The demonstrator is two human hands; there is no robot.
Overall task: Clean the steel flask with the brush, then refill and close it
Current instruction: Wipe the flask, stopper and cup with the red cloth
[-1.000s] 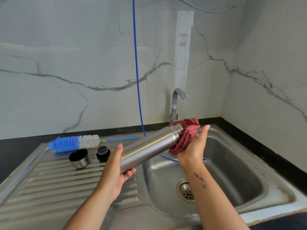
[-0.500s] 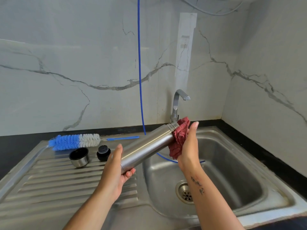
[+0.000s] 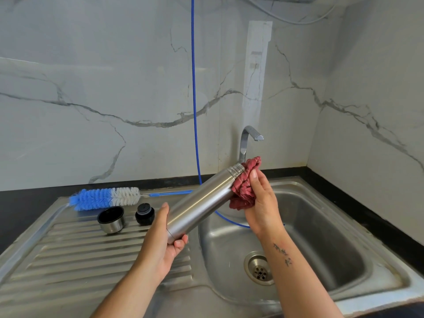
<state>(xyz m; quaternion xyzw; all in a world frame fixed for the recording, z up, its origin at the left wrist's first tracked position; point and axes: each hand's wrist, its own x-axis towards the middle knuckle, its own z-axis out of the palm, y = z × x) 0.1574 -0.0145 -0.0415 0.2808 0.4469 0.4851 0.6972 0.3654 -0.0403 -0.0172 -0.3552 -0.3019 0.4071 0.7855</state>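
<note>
Steel flask (image 3: 202, 204), frame centre: base gripped by left hand (image 3: 160, 244); right hand (image 3: 261, 203) clutches red cloth (image 3: 244, 191) at neck (wet steel may slip into sink (image 3: 344, 260)).

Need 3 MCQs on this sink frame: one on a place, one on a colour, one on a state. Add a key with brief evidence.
1. Where does the brush lie?
A. in the basin
B. at the back of the drainboard
C. under the tap

2. What colour is the cloth?
A. red
B. green
C. white

3. What state is the flask in?
A. capped, standing
B. open, held tilted
C. lying in the basin

Key: 1 B, it lies behind the steel cup and black stopper. 2 A, red folds in the right hand. 3 B, bare threads show; the left hand grips the base.
</note>
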